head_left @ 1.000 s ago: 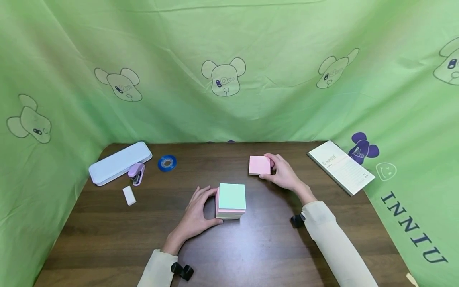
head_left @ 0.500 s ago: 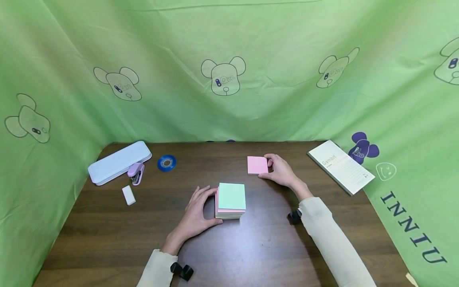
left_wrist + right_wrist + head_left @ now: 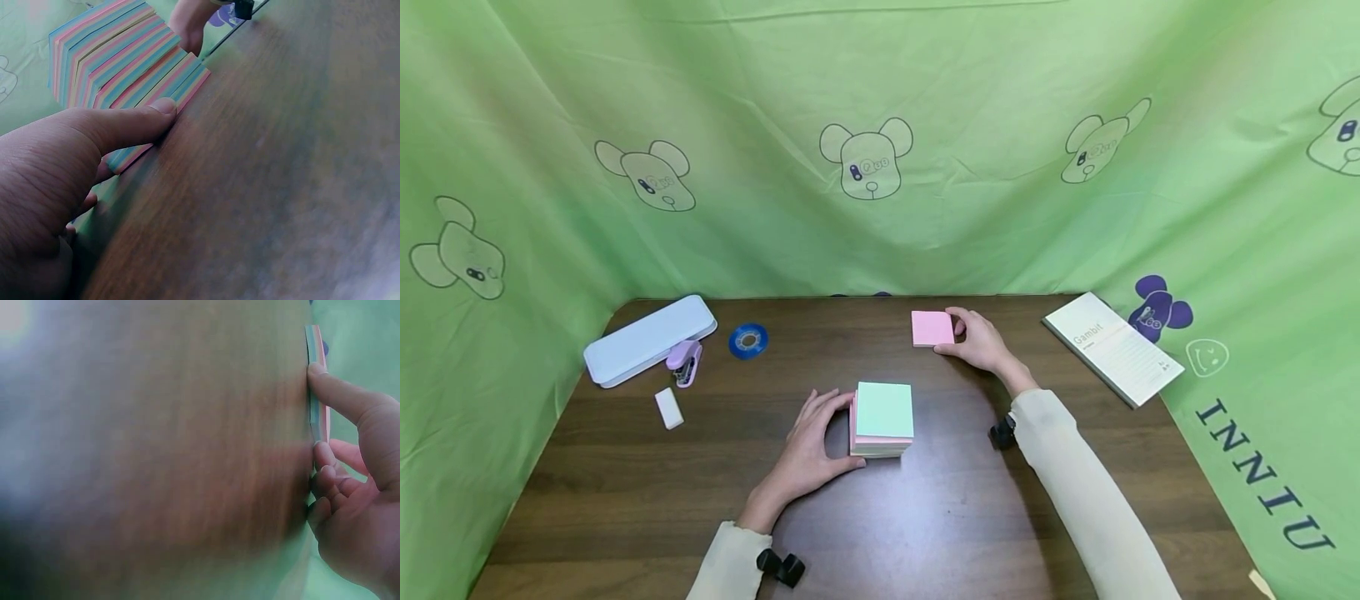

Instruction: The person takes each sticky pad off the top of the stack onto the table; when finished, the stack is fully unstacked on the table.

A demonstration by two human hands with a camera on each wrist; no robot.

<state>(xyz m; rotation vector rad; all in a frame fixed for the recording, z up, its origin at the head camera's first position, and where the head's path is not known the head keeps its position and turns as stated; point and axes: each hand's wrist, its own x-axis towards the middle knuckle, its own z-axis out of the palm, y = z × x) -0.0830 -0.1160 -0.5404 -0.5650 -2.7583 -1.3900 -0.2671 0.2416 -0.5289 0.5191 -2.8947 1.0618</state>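
A tall stack of sticky notes (image 3: 884,410), mint green on top, stands mid-table in the head view. Its many coloured layers (image 3: 134,59) show in the left wrist view. My left hand (image 3: 808,450) grips its left side, thumb on the near face and fingers reaching round the left side. Farther back and to the right is a thin pad of sticky notes (image 3: 932,329) with a pink top. My right hand (image 3: 983,340) holds that pad by its right side, thumb at the near edge and index finger at the far edge. Teal and pink layers show along the pad's edge (image 3: 317,406) in the right wrist view.
At the back left lie a pale blue case (image 3: 651,340), a purple stapler (image 3: 685,362), a white eraser (image 3: 669,408) and a blue roll of tape (image 3: 748,341). A notebook (image 3: 1112,350) lies at the right edge. Green cloth (image 3: 872,242) hangs around the table.
My right hand has moved the pink-topped pad a little left and toward the back of the table. The left hand and the tall stack have stayed in place.
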